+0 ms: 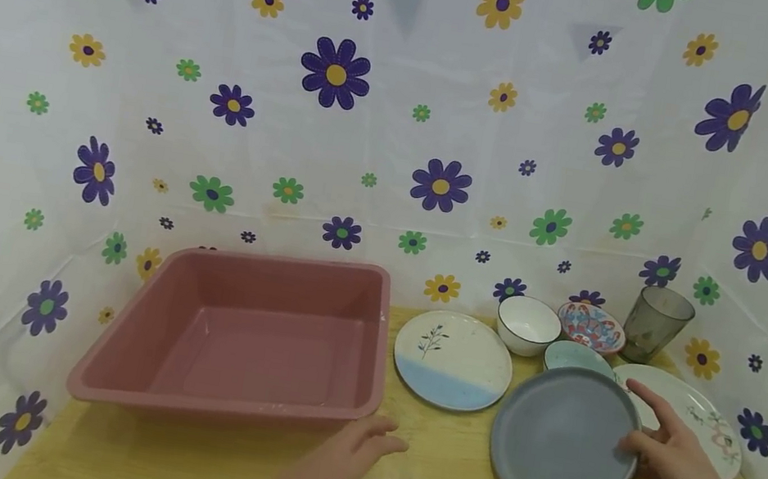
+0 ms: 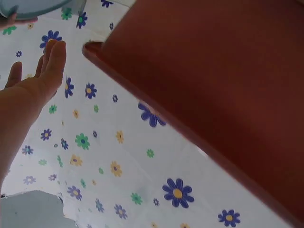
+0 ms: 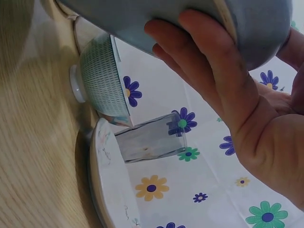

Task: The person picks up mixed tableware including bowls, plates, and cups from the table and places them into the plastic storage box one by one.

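A round grey-blue plate [image 1: 564, 442] is lifted off the table and tilted, its face toward the head camera. My right hand [image 1: 678, 462] grips its right edge, thumb on the upper face; in the right wrist view the fingers [image 3: 209, 52] spread under the plate's underside [image 3: 123, 21]. My left hand [image 1: 337, 473] is held near the front right corner of a pink plastic basin [image 1: 375, 371], fingers loosely bent around nothing. The left wrist view shows that hand [image 2: 40, 80] beside the basin's rim [image 2: 156, 104].
Behind the lifted plate stand a white bowl [image 1: 527, 327], a red-and-blue patterned bowl [image 1: 592, 328], a pale green bowl [image 1: 575, 356] and a tinted glass [image 1: 656, 326]. A cream-and-blue plate [image 1: 453, 360] lies beside the basin. A flowered white plate [image 1: 714, 425] lies far right. Flowered sheeting surrounds the table.
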The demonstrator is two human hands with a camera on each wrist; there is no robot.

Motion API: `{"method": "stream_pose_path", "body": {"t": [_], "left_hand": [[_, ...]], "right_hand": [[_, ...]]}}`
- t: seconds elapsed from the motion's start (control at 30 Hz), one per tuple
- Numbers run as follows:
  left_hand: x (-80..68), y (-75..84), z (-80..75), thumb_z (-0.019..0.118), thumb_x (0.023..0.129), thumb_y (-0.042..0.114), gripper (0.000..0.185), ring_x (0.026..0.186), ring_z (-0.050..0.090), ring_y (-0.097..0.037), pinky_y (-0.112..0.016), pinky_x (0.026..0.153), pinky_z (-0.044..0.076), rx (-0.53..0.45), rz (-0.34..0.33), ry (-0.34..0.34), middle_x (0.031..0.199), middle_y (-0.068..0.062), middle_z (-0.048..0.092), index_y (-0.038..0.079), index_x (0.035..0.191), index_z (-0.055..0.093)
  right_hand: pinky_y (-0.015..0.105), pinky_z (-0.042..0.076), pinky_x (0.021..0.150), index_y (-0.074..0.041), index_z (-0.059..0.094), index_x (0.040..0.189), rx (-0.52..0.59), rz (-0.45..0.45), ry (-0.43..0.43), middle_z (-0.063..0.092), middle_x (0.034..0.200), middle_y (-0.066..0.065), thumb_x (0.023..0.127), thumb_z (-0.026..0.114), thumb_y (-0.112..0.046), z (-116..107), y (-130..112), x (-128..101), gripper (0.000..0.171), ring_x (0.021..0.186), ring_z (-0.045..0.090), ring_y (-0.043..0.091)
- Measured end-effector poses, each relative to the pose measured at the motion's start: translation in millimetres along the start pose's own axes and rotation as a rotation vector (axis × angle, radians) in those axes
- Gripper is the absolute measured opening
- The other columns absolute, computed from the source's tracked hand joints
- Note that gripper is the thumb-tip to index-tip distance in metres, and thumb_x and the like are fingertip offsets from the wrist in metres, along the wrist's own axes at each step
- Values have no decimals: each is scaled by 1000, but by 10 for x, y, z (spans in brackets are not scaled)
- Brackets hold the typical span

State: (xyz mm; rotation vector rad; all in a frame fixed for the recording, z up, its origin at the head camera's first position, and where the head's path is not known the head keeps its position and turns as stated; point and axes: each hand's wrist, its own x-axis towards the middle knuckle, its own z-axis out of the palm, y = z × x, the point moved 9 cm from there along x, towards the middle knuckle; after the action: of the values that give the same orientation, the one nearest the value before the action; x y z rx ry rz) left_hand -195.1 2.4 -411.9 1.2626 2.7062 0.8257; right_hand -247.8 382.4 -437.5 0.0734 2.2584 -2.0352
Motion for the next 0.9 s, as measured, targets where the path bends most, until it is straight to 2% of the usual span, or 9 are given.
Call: {"method": "stream_pose_path", "body": {"t": [0.13,0.27,0.37,0.47,0.6,0.77,0.9], "left_hand": [[60,5,113,44,105,40,48,136,43,-25,-42,104,47,-46,-20,-37,152,-7,36,18,147,41],[106,-19,183,43,104,44,52,138,40,-21,-43,107,44,-144,-81,-75,154,-4,32,23,151,34],[143,-39,215,42,104,47,55,137,38,-16,-42,107,43,-231,-125,-80,154,3,30,28,153,28],[192,-40,226,41,104,47,56,134,41,-17,-40,103,46,-300,-124,-62,153,2,29,27,154,24],[284,-48,251,43,104,45,59,130,47,-24,-37,97,49,-440,-145,-45,154,-5,30,26,155,21],[393,-97,301,51,102,41,64,128,51,-23,-34,97,48,-668,-260,-13,156,-7,31,33,156,19],[475,-125,330,54,100,43,69,125,54,-18,-36,97,49,-755,-332,26,154,-7,34,36,157,15]], "right_hand": [[40,60,61,-39,38,143,29,-22,42,70,94,-2,90,53,9,-78,-25,-25,73,71,71,22],[37,60,61,-43,54,131,150,-70,68,70,94,-8,90,50,14,-164,-62,-69,69,72,70,20],[35,60,60,-41,59,129,248,-121,52,70,97,-9,90,46,17,-188,-121,-91,71,74,71,19],[35,60,59,-39,60,130,332,-170,18,73,98,-5,91,42,18,-178,-188,-102,71,73,71,19],[35,60,60,-36,59,132,446,-241,-29,73,101,0,94,37,19,-169,-257,-122,71,77,72,21],[36,61,66,-28,56,138,575,-337,-76,63,115,-5,94,31,21,-186,-325,-129,70,91,70,21],[36,60,67,-27,54,138,621,-341,-57,57,117,-5,95,31,20,-219,-312,-119,68,95,69,21]]}}
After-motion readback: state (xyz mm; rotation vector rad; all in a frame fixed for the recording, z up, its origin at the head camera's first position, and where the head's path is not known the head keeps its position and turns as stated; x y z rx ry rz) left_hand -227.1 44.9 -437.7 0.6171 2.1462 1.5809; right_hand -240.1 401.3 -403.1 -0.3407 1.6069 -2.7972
